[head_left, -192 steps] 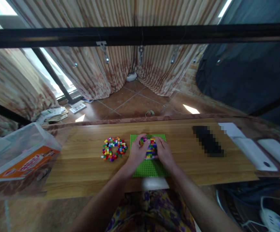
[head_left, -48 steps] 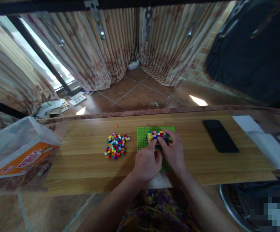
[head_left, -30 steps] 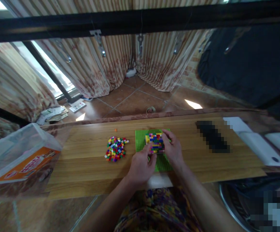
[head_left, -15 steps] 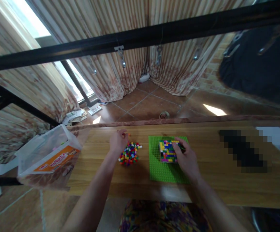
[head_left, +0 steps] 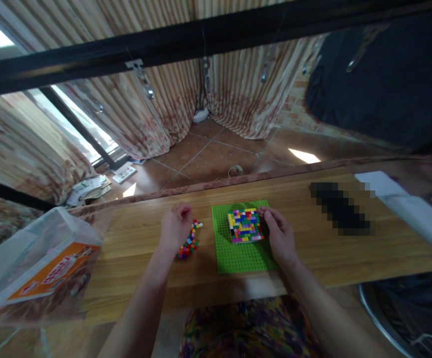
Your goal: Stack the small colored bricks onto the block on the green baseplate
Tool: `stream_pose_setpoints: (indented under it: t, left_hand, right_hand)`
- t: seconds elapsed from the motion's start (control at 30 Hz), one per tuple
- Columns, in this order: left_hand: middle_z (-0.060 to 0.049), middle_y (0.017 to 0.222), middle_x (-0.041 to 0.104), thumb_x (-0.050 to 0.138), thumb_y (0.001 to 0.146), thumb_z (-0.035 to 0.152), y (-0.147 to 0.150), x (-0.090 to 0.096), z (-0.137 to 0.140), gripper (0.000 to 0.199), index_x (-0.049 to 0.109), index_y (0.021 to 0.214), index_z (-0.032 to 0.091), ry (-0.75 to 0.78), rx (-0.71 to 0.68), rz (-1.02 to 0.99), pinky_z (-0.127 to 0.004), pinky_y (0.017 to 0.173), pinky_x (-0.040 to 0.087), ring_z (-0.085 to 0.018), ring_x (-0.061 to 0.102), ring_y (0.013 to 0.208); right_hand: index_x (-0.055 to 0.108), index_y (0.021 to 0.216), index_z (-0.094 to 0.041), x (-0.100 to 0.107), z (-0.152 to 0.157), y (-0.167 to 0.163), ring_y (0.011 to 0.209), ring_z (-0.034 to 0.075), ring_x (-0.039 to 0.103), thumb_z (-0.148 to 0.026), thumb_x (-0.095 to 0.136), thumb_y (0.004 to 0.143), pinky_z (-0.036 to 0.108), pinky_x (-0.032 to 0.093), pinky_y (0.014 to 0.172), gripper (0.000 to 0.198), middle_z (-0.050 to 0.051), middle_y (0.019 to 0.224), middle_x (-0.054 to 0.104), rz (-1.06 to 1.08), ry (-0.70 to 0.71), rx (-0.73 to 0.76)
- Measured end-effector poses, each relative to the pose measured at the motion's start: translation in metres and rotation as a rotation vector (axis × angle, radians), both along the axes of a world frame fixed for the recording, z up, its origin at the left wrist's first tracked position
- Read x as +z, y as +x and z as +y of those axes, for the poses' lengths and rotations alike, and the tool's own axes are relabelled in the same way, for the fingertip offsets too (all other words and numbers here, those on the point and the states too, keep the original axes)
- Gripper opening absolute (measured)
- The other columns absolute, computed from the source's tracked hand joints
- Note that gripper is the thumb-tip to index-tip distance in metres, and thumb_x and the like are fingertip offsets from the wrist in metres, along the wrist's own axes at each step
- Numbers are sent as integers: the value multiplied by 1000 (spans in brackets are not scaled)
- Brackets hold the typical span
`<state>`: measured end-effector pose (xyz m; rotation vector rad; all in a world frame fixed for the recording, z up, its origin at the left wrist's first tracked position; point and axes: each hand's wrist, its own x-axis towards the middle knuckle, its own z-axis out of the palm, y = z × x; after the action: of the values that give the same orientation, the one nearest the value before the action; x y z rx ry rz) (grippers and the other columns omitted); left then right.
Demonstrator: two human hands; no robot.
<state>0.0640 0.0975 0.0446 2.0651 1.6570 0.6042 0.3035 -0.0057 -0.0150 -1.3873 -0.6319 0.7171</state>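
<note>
A patchwork block of small coloured toy bricks [head_left: 244,226] sits on a green studded baseplate [head_left: 234,261]. My right hand [head_left: 281,236] is at the block's upper right edge, thumb and fingers drawn together; whatever lies between the fingertips is too small to make out. To the left, a loose pile of small bricks [head_left: 190,244] lies on the table, partly covered by my left hand [head_left: 176,226]. That hand is closed in a pinch above the pile's far side, and its fingertips are blurred.
A clear plastic bin [head_left: 70,226] with an orange label stands at the table's left end. On the right of the wooden table [head_left: 133,258] are a pixelated dark object [head_left: 340,206] and white sheets [head_left: 417,214]. A black bar [head_left: 163,47] crosses above.
The view has swung to the right. My right hand has drawn off the block's top to its right edge, uncovering more of it. My left hand now covers more of the loose pile.
</note>
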Motion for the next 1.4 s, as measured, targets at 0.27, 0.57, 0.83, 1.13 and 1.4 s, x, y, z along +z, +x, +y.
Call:
stream_pose_setpoints:
  t: [0.27,0.57,0.83,1.13,1.4]
  left_hand:
    - [-2,81,68,55,84,13,52,5,-73,17,71,85,20,63,-211,-439,-23,69,50,-13,62,75]
    - [-2,90,71,57,84,15,65,-2,-67,25,63,106,22,15,-162,-281,-28,78,54,-16,68,83]
    - [-2,89,72,59,84,17,77,1,-64,25,59,108,23,75,-229,41,-31,81,52,-19,68,87]
    - [-4,97,72,57,85,17,85,8,-57,30,56,115,24,123,-360,226,-34,85,50,-21,66,93]
    - [-5,90,71,55,85,15,94,27,-46,24,54,108,23,120,-483,383,-33,84,49,-22,67,89]
  right_hand:
    - [70,98,-20,-3,-1,2,93,22,66,-54,63,80,41,48,91,39,7,97,72,-7,20,17]
    - [69,98,-19,4,-2,1,92,22,65,-50,59,82,39,50,87,36,7,98,72,-115,6,54]
    - [70,100,-20,0,-1,2,93,21,64,-44,58,83,38,50,87,32,7,101,71,-123,25,80]
    - [70,99,-20,0,-2,0,92,22,65,-43,58,83,39,51,86,31,7,100,72,-112,23,85]
    - [70,100,-21,-2,-2,1,92,22,66,-44,57,82,38,51,85,31,7,100,73,-111,13,111]
